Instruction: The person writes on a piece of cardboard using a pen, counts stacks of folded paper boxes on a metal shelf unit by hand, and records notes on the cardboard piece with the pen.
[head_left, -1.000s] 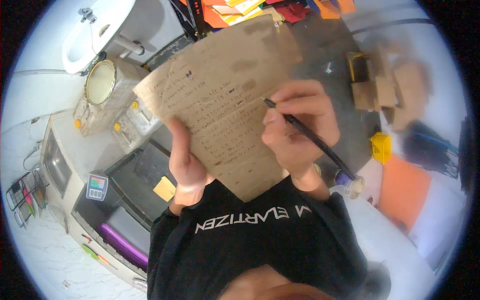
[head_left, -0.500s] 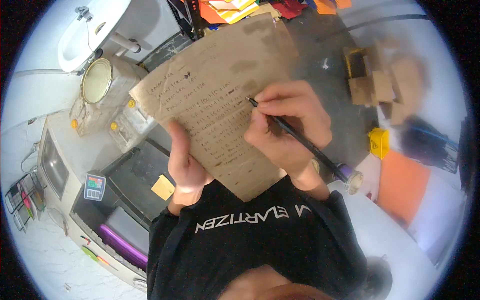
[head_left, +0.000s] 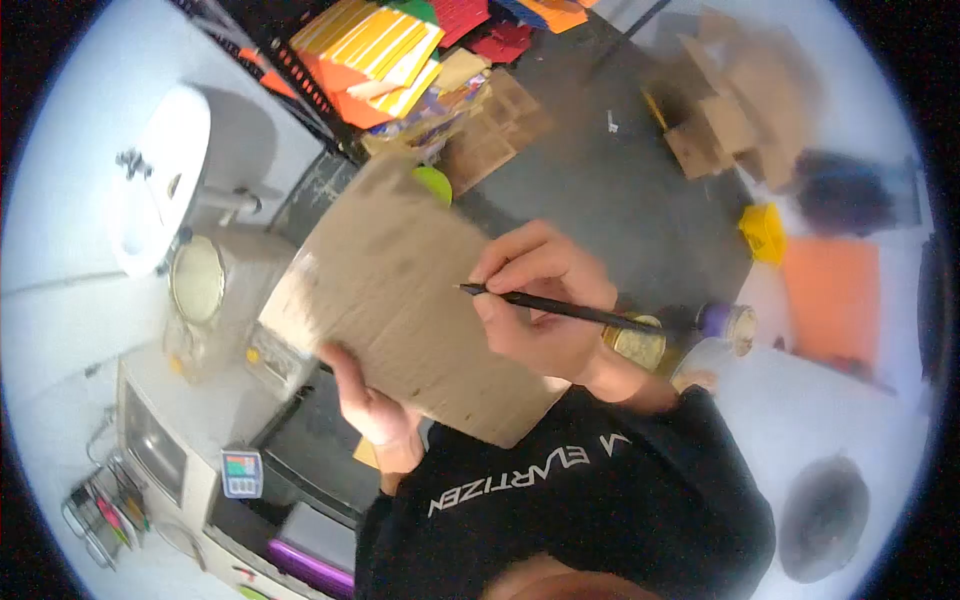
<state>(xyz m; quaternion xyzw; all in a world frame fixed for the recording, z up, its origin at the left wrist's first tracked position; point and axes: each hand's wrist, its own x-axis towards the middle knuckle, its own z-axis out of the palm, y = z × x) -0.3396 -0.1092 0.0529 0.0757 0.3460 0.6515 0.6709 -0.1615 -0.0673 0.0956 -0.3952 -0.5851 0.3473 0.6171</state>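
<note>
A brown cardboard sheet (head_left: 400, 290) is tilted in front of my chest, its surface blurred so the handwriting cannot be read. My left hand (head_left: 375, 405) grips its lower left edge, thumb on top and the other fingers hidden beneath. Over the sheet's right side, my right hand (head_left: 550, 300) pinches a black pen (head_left: 570, 308). The pen's tip points left, over the cardboard; whether it touches is unclear.
Stacked yellow and orange paper pieces (head_left: 365, 50) lie at the top. A white sink (head_left: 165, 180) is at the left, with a small scale (head_left: 241, 473) below. Cardboard boxes (head_left: 710, 130), a yellow container (head_left: 762, 233) and round tins (head_left: 640, 343) are to the right.
The view has turned, showing more of the paper stacks. The cardboard sits lower in view and its writing has blurred. My right hand with the pen has moved left and down in view.
</note>
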